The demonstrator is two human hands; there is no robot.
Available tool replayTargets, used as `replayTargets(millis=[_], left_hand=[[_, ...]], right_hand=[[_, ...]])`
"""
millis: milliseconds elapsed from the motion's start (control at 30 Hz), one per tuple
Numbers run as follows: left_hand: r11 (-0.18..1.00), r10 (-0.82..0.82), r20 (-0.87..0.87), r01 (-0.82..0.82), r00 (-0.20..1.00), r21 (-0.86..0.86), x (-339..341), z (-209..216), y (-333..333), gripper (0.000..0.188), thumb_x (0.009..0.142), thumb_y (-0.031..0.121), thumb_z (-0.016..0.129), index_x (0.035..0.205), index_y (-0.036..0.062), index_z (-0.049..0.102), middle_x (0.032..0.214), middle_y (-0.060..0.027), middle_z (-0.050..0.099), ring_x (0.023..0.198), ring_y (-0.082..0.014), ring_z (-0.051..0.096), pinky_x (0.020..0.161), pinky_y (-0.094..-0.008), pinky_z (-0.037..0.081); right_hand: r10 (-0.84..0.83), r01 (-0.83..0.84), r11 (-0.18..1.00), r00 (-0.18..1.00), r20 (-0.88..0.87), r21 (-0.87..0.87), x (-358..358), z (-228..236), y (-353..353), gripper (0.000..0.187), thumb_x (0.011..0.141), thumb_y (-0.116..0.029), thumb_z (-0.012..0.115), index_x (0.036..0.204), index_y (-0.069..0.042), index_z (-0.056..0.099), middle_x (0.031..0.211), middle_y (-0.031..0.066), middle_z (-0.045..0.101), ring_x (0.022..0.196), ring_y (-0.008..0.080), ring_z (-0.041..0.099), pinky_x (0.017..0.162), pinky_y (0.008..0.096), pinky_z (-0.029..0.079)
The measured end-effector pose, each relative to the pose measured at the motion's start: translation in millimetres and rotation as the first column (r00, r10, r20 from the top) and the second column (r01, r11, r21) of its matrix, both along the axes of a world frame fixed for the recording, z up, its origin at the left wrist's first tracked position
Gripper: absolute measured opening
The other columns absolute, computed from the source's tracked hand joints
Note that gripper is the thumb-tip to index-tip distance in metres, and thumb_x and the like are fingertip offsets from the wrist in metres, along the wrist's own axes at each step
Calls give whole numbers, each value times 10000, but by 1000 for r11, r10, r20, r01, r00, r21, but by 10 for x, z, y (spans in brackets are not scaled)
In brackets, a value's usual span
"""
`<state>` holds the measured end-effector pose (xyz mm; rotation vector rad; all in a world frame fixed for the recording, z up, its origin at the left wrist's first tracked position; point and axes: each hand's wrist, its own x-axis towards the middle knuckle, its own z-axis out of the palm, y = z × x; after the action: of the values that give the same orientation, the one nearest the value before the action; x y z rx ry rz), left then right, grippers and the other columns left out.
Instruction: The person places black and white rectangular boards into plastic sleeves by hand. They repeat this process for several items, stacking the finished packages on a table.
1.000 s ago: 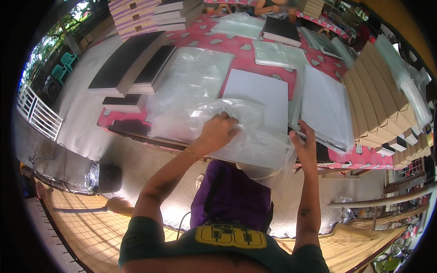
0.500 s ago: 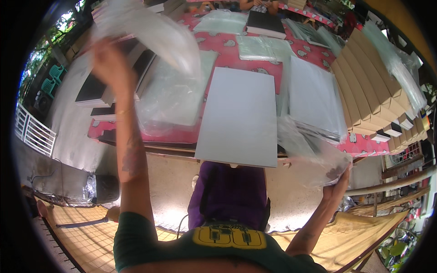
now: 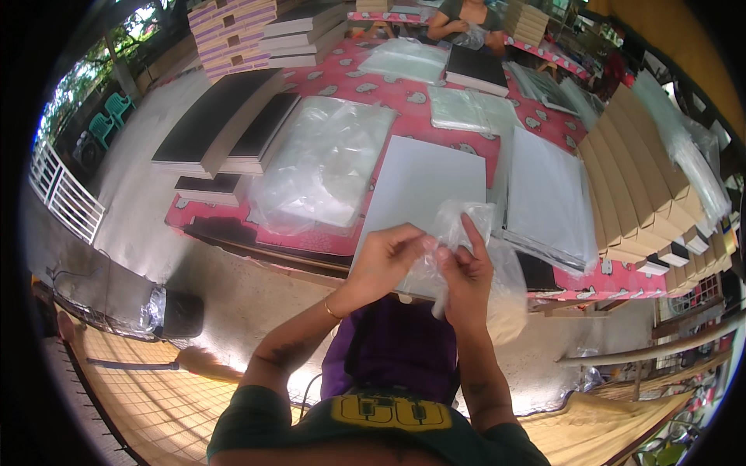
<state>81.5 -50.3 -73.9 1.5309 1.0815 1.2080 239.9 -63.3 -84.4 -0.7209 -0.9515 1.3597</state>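
Observation:
Close together over the near end of a white rectangular board (image 3: 427, 175), my two hands hold a clear plastic bag (image 3: 509, 287). My left hand (image 3: 388, 260) pinches the bag's edge between thumb and fingertips. My right hand (image 3: 468, 276) grips it with the thumb, index finger pointing up, and the loose film hangs down beside that wrist. The bag covers part of the board's near right corner. On the board's left lies a pile of clear plastic bags (image 3: 326, 163). To its right is a stack of white sheets in clear plastic (image 3: 548, 202).
Thick black-covered blocks (image 3: 221, 116) stand at the left, another black block (image 3: 475, 71) at the back. Brown cardboard boxes (image 3: 637, 179) line the right side of the pink patterned table (image 3: 311, 241). Across the table sits another person (image 3: 466, 23) handling clear plastic.
My left hand has come down from the far left, and my right hand has moved in from the lower right. Both now meet at the bag over the board. The view has shifted slightly.

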Motion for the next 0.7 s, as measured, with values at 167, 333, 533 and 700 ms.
replayTargets(millis=[167, 333, 533, 700], left_hand=[[944, 304, 122, -316, 945, 97, -176, -180, 144, 188, 957, 172, 542, 916, -10, 569, 745, 5, 553, 615, -52, 496, 569, -218, 447], [786, 265, -174, -108, 948, 608, -113, -72, 37, 133, 821, -78, 524, 918, 1, 569, 854, -92, 519, 773, -192, 548, 687, -281, 461], [976, 93, -546, 33, 833, 216, -791, -49, 72, 204, 670, -97, 583, 787, 55, 653, 1201, -179, 474, 1055, -312, 532, 880, -394, 430], [834, 40, -766, 400, 641, 379, -237, 319, 55, 313, 638, -9, 664, 936, 87, 683, 1321, -211, 465, 1188, -382, 466, 1051, -445, 326]], right_hand=[[-3, -9, 999, 964, -265, -45, 112, 1, -60, 614, 810, -23, 678, 1339, -14, 366, 826, 20, 575, 818, 132, 589, 830, 312, 482], [146, -196, 971, 939, -313, -134, 141, -27, -46, 618, 867, -123, 603, 1397, -56, 291, 869, 38, 604, 720, 170, 614, 796, 336, 506], [528, -513, 847, 786, -322, 137, 901, -164, 317, 413, 807, -49, 552, 1217, -61, 499, 887, 41, 589, 695, 110, 538, 511, 243, 438], [97, -572, 768, 550, 829, 289, 374, 691, 65, 261, 862, -286, 610, 867, -29, 654, 812, 93, 553, 698, 210, 559, 598, 337, 464]])
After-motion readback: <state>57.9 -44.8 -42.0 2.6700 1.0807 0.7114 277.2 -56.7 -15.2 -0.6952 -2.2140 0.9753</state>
